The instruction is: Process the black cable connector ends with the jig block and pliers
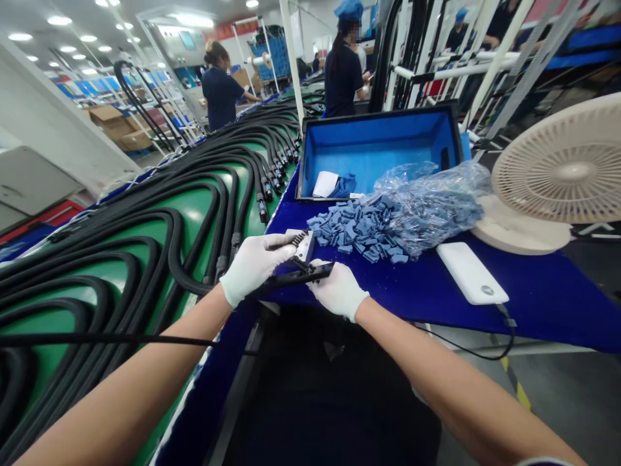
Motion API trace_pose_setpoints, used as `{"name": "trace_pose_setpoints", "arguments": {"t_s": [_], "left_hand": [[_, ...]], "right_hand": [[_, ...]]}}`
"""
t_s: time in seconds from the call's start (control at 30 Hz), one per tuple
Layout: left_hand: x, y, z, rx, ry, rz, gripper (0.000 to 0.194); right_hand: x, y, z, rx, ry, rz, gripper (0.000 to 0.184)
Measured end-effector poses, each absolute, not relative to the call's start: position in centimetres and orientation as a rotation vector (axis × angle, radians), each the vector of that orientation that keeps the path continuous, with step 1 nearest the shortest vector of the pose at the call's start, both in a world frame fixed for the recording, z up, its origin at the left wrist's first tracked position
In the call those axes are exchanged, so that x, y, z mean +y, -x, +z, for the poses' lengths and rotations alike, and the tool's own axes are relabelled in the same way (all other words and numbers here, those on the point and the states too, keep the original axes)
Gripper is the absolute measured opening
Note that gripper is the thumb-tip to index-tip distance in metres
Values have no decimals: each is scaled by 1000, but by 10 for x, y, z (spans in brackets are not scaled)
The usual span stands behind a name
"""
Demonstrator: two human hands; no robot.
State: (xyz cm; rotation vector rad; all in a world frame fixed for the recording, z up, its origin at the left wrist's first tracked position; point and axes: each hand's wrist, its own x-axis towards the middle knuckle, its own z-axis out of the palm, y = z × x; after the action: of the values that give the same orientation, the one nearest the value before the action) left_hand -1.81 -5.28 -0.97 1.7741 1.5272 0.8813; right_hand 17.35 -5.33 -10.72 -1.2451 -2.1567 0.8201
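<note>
My left hand (255, 268) in a white glove is shut on a small black toothed part (294, 238), with a white piece (305, 247) beside it. My right hand (338, 290), also gloved in white, grips a flat black cable connector (295, 276) just below that part. A black cable (145, 340) runs left from the connector across the green board. A loose pile of small blue foam pads (356, 230) lies just beyond my hands, spilling from a clear plastic bag (429, 207).
Left of my hands, many black cables (194, 175) lie in looped rows on a green board. A blue-lined case (378, 152) stands on the blue mat (427, 304), near a white power bank (471, 272) and a cream fan (567, 171). Co-workers (344, 71) stand beyond.
</note>
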Motion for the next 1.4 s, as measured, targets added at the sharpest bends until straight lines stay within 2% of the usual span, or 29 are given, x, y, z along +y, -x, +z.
{"name": "trace_pose_setpoints", "arguments": {"t_s": [0.17,0.23,0.3,0.33,0.43,0.5,0.63,0.87,0.93,1.07,1.17,1.23,1.27,1.37,1.4], "left_hand": [[-50,15,-4,1618,-1743,927,39],[-52,15,-2,1577,-1692,965,40],[-56,13,0,1481,-1689,969,40],[-59,13,1,1439,-1707,959,40],[-69,11,1,1352,-1829,834,39],[-74,10,-2,1302,-1933,704,36],[-78,8,-11,1216,-2061,553,28],[-81,10,-30,1017,-2366,582,27],[-77,12,-38,1082,-2254,596,37],[-60,11,-51,1227,-1876,518,99],[-54,10,-49,1235,-1850,374,108],[-60,12,-45,1333,-1951,411,102],[-67,13,-45,1407,-2003,492,90],[-97,16,-52,1553,-1857,801,31],[-106,16,-58,1518,-1657,879,22]], "right_hand": [[-51,-201,-89,-2238,1252,686,15],[-52,-211,-81,-2156,1229,691,33],[-58,-216,-74,-1997,1112,917,53],[-62,-216,-71,-1882,1055,1102,56],[-75,-211,-66,-1456,945,1613,44],[-81,-205,-66,-1273,864,1772,41],[-84,-197,-69,-1195,783,1841,47],[-78,-198,-78,-1241,730,1939,59],[-79,-199,-79,-1263,743,1899,56],[-82,-195,-83,-1276,817,1774,53],[-84,-193,-87,-1254,851,1766,52],[-86,-193,-90,-1218,848,1771,49],[-88,-193,-92,-1182,838,1760,46],[-99,-190,-94,-994,807,1636,40],[-103,-187,-94,-963,806,1585,41]]}}
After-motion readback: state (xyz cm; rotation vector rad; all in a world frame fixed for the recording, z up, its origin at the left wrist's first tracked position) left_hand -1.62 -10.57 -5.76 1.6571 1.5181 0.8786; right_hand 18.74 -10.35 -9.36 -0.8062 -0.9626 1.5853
